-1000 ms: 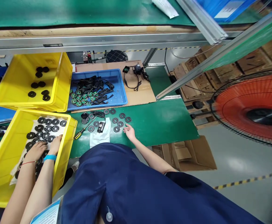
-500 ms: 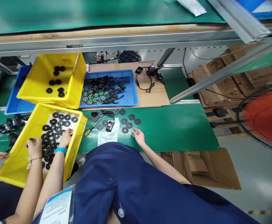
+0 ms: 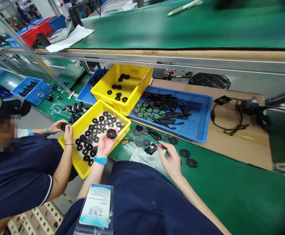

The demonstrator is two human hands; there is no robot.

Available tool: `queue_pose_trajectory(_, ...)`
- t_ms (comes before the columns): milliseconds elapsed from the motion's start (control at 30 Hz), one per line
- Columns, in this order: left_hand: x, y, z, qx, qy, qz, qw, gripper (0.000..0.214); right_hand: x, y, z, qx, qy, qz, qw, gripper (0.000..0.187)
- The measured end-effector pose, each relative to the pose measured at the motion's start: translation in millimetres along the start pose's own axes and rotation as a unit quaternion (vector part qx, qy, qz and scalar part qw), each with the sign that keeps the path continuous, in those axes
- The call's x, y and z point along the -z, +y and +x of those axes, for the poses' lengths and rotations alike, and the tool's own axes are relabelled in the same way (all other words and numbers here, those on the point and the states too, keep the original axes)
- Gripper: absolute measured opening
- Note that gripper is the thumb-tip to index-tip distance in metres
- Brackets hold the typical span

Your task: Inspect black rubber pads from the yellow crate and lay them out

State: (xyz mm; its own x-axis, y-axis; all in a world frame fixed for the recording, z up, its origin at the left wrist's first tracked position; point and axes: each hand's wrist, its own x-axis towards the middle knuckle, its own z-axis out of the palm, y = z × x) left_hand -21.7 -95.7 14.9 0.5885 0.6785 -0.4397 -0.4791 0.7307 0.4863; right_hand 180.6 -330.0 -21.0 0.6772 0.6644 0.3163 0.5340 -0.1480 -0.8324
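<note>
My left hand (image 3: 104,145), with a blue wristband, is raised over the near yellow bin (image 3: 76,160) and pinches a black ring-shaped disc (image 3: 111,133). The bin holds several more such discs laid on a white sheet. My right hand (image 3: 172,161) hovers low over the green mat with its fingers spread and nothing in them. Its fingertips are close to a small black block (image 3: 151,148) and several loose black discs (image 3: 184,152).
A co-worker's hands (image 3: 67,133) work at the bin's left rim. Behind stand a second yellow bin (image 3: 142,81) and a blue tray (image 3: 201,129) of cables and green boards. A screwdriver (image 3: 129,140), a white bag (image 3: 142,156) and a cardboard sheet (image 3: 242,147) lie on the mat.
The view has swung left. My left hand has lifted out of the bin with a black disc. My right hand has moved left towards the small black block.
</note>
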Motion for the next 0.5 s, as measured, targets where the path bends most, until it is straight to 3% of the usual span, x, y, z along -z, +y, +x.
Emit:
queue_pose_trajectory(100,-25.2,-31,-19,0.06,-0.064,0.021,0.996,0.039,-16,-58,39,0.15,-0.12,0.029,0.981,0.056)
queue_pose_trajectory(200,-38.2,-50,-29,0.044,-0.133,0.083,0.987,0.032,-26,-84,56,0.224,-0.175,0.021,0.958,0.069)
queue_pose_trajectory(300,-44.0,-54,-35,0.017,-0.16,0.112,0.981,0.029,-30,-88,56,0.23,-0.182,0.049,0.955,0.064)
queue_pose_trajectory(500,-47.5,-51,-43,0.009,-0.156,0.155,0.976,0.033,-27,-85,47,0.165,-0.192,0.11,0.961,0.061)
